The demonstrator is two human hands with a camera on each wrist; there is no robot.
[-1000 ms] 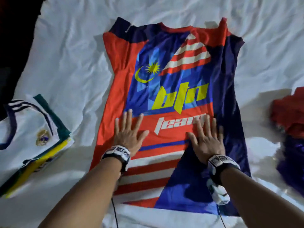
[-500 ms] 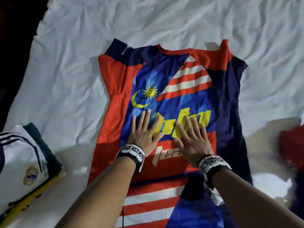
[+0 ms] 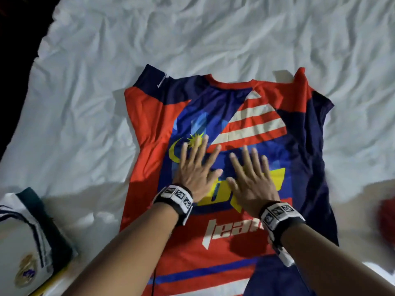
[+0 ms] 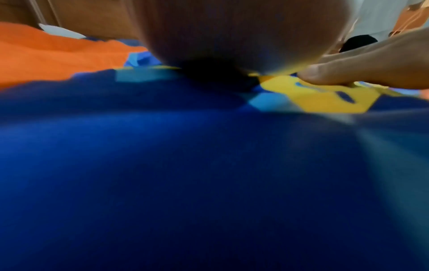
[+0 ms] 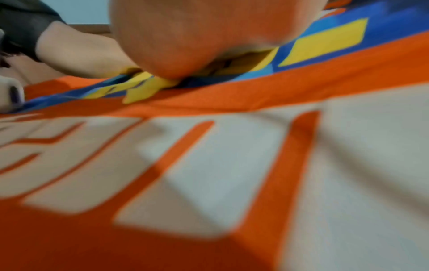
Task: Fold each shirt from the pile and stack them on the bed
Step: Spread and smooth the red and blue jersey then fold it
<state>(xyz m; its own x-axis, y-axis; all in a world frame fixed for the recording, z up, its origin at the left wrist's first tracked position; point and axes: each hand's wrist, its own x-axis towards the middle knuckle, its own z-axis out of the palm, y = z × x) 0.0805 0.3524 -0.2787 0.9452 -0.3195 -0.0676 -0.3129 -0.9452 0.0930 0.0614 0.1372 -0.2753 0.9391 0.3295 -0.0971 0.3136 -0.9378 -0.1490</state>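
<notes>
Far left, a folded white shirt (image 3: 23,248) with what looks like a Real Madrid crest, blurry though. The red-and-blue jersey (image 3: 149,116) lies spread on the bed (image 3: 85,82), "team" readable. Left hand (image 3: 195,171) and right hand (image 3: 251,178) press flat on it, fingers straight, gripping nothing.
</notes>
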